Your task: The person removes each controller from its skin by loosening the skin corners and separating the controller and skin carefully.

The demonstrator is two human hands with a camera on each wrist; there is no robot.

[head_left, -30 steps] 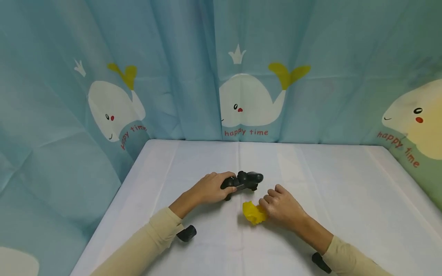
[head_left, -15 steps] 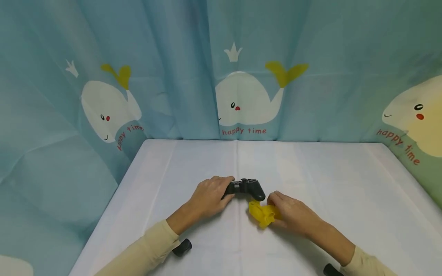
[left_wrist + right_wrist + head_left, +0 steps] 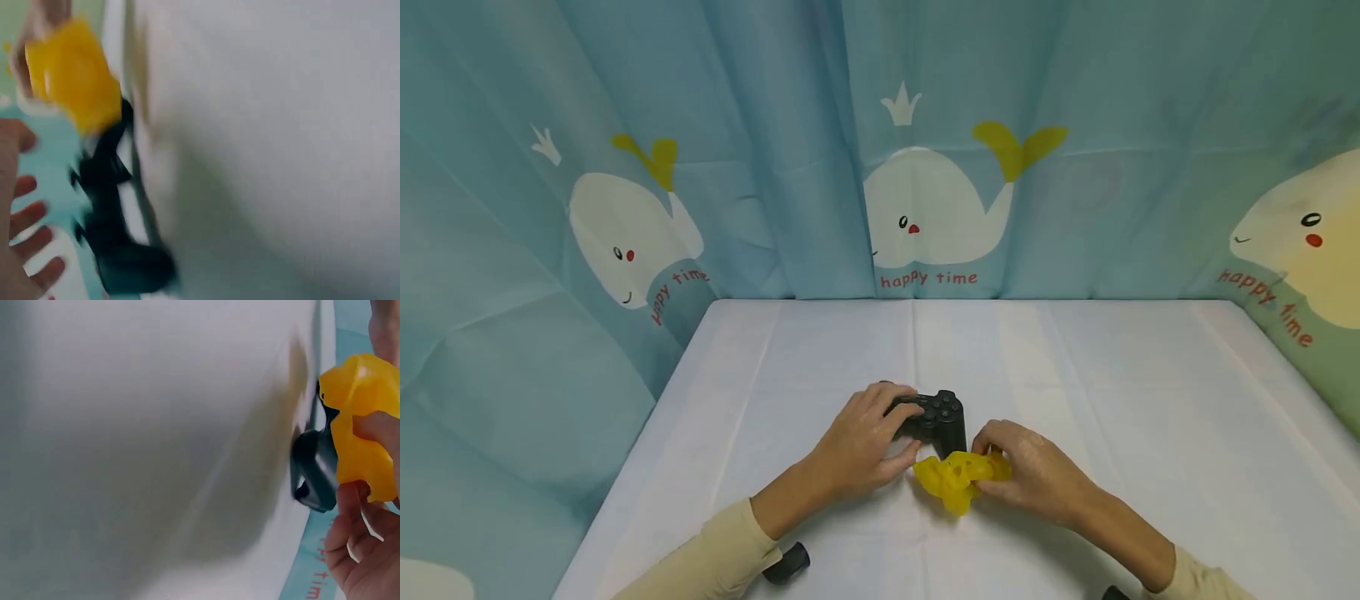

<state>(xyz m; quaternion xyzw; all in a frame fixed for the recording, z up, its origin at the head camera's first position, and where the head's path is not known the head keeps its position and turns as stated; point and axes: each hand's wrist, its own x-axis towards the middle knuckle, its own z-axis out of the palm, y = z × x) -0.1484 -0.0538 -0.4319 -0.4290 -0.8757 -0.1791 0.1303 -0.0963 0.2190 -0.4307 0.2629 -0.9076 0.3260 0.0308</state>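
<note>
A black game controller [image 3: 946,417] stands near the middle of the white table, one grip pointing down toward the person. My left hand [image 3: 859,446] is at its left side, thumb and fingers spread; the left wrist view shows those fingers straight and apart beside the controller [image 3: 111,206]. A soft, rubbery yellow cover [image 3: 953,482] with holes in it is pinched between thumb and fingers of my right hand [image 3: 1037,468]. In the right wrist view the crumpled cover [image 3: 359,394] overlaps most of the controller [image 3: 319,465]. Motion blurs the left wrist view.
The white-covered table [image 3: 1112,400] reaches back to a blue curtain [image 3: 760,167] printed with white whales. A black cylindrical piece [image 3: 787,563] shows beside the left cuff, and another [image 3: 1115,593] by the right cuff.
The controller has turned so its buttons show and a grip points toward the person. The left hand has loosened from it. The right hand has spread the yellow cover out near that grip.
</note>
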